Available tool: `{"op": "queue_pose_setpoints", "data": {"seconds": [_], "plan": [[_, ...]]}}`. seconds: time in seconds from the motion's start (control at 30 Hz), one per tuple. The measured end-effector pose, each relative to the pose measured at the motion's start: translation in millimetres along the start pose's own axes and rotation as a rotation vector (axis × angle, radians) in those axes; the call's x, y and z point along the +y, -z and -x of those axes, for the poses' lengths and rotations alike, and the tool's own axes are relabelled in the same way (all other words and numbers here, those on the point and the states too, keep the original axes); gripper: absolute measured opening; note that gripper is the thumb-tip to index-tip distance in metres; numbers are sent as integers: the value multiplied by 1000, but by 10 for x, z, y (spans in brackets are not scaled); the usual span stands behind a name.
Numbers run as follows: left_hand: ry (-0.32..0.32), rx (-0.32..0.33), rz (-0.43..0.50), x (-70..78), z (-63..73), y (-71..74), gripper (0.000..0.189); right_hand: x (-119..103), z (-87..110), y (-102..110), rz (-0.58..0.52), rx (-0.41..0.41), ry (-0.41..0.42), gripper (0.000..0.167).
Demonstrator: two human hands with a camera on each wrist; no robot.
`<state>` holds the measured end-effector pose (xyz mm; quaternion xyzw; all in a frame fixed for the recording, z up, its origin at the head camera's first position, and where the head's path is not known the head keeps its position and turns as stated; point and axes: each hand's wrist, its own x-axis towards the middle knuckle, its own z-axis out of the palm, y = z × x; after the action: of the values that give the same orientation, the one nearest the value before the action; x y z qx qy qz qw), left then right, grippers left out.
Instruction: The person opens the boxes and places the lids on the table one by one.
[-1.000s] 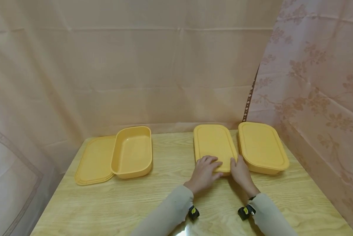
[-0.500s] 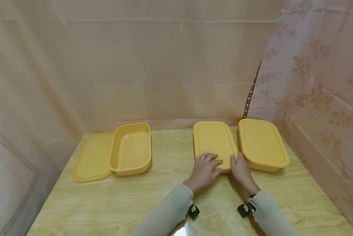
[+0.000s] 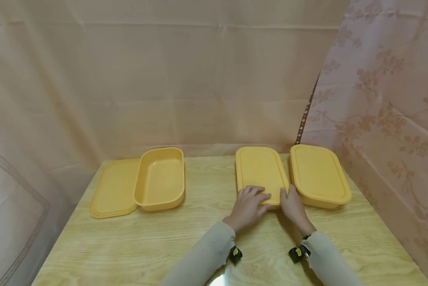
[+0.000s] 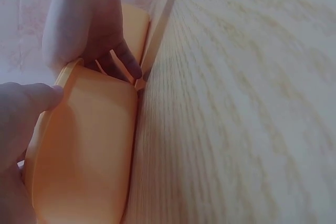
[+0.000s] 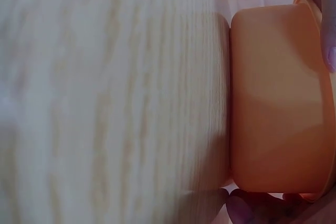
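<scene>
A yellow lidded food container point(image 3: 258, 169) stands right of the table's middle in the head view. My left hand point(image 3: 247, 208) lies over the front left part of its lid, fingers spread, the thumb at the front rim. On the right side my right hand point(image 3: 295, 209) rests along the box wall, its thumb touching the lid's front corner. In the left wrist view the right fingers point(image 4: 126, 59) reach down beside the box wall point(image 4: 89, 135). The right wrist view shows the container's orange-looking wall point(image 5: 278, 103) and the left thumb point(image 5: 331, 40) at the lid rim.
Close by on the right sits a second lidded container point(image 3: 319, 174). Further left is an uncovered container point(image 3: 160, 206), overlapping a stack of flat yellow lids point(image 3: 114, 188). A cloth curtain point(image 3: 199, 87) hangs behind the wooden table point(image 3: 128, 250), and a floral one point(image 3: 389, 119) flanks it.
The head view has tipped slightly, so the scene sits a little higher in it. Both hands and the containers keep their places.
</scene>
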<state>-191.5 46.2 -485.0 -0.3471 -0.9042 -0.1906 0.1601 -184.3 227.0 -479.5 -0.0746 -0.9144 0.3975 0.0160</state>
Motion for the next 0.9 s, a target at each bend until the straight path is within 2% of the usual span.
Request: {"op": "queue_pose_setpoints", "data": {"seconds": [0.3,0.67,0.9], "plan": [[-3,-24,-5,2,11,41,34,15,-4,3,-6,-15,25,52],[3,-56,-5,30,-17,51,34,33,-19,90,-38,-110,-4,63],[-3,-64,-2,16,-15,51,35,38,-4,108,-61,-85,-16,62]]}}
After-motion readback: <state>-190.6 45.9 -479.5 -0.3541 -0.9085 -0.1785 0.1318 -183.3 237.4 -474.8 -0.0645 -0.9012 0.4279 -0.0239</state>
